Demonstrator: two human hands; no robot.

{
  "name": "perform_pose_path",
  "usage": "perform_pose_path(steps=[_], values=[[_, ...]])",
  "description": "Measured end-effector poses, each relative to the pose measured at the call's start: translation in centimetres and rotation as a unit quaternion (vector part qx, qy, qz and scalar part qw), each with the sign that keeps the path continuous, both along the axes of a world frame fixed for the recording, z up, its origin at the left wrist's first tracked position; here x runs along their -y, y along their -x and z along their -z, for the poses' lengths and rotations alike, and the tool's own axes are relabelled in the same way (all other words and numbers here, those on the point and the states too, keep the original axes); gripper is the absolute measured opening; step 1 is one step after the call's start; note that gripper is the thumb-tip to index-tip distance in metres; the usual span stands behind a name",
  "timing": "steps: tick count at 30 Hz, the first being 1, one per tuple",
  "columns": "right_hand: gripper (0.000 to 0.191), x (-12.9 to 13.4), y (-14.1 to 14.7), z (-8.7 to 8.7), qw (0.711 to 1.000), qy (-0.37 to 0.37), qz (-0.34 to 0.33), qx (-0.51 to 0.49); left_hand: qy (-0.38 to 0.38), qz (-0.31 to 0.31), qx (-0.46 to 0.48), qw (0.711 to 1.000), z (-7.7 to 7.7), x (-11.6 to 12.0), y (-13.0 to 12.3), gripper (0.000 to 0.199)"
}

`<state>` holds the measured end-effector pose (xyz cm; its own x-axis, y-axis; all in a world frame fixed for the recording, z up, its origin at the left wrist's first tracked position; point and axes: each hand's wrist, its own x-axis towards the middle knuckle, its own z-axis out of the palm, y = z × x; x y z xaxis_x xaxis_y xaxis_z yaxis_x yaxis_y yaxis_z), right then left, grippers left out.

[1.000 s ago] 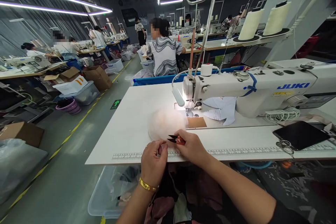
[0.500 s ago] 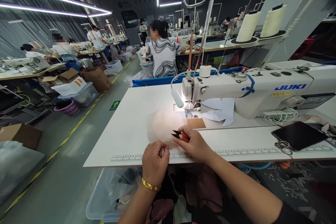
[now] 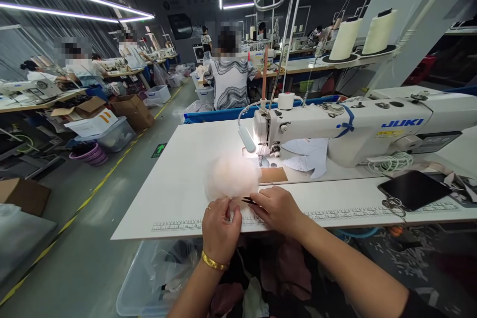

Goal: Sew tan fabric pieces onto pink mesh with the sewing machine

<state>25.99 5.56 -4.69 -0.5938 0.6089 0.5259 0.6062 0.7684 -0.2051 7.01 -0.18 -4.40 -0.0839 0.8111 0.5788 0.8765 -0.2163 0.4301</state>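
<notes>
A fluffy, pale, sheer piece of fabric (image 3: 229, 176) lies bunched on the white table (image 3: 156, 184), left of the sewing machine's needle. My left hand (image 3: 220, 221) pinches its near edge between thumb and fingers. Closed around a pair of thread snips (image 3: 249, 200) is my right hand (image 3: 278, 208), just right of the left fingertips. The dark blades point left at the fabric's near edge; the handles are hidden in my palm. Whether the blades touch the fabric I cannot tell.
Behind the fabric stands a white sewing machine (image 3: 357, 129) with paper pattern pieces (image 3: 311, 156) under its arm. A black phone (image 3: 413, 190) lies at right. Along the front edge runs a printed ruler (image 3: 179, 223). A plastic bin (image 3: 130, 278) sits below; a person (image 3: 231, 79) works ahead.
My right hand has turned and lowered the snips, bringing the blades to the fabric's near edge beside my left fingers. The left hand keeps its pinch. The camera view has shifted slightly.
</notes>
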Motion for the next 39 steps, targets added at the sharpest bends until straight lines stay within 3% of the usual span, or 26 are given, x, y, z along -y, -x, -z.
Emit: perform_pose_path(steps=[9,12,15,23,27,39], values=[[0.023,-1.3,-0.5,-0.8,0.998,0.016,-0.019,-0.053,0.016,-0.055,-0.083,0.995,0.3,-0.3,-0.6,0.03],[0.024,-1.4,-0.4,-0.8,0.998,0.009,-0.022,-0.05,0.003,-0.063,-0.112,0.992,0.5,-0.7,-0.8,0.025],[0.025,-1.3,-0.5,-0.6,0.998,-0.01,-0.028,-0.046,0.002,-0.048,-0.088,0.995,0.6,-0.9,-0.8,0.019],[0.031,-1.4,-0.6,-0.4,0.992,-0.105,-0.077,0.005,0.041,-0.012,-0.008,0.999,0.3,-0.2,-0.2,0.034],[0.033,-1.7,0.2,-0.7,0.989,-0.126,-0.083,0.004,0.055,0.001,0.024,0.998,0.2,0.1,0.1,0.024],[0.028,-2.0,1.1,-0.7,0.982,-0.167,-0.086,0.024,0.08,-0.023,0.033,0.996,0.2,0.5,0.3,0.024]])
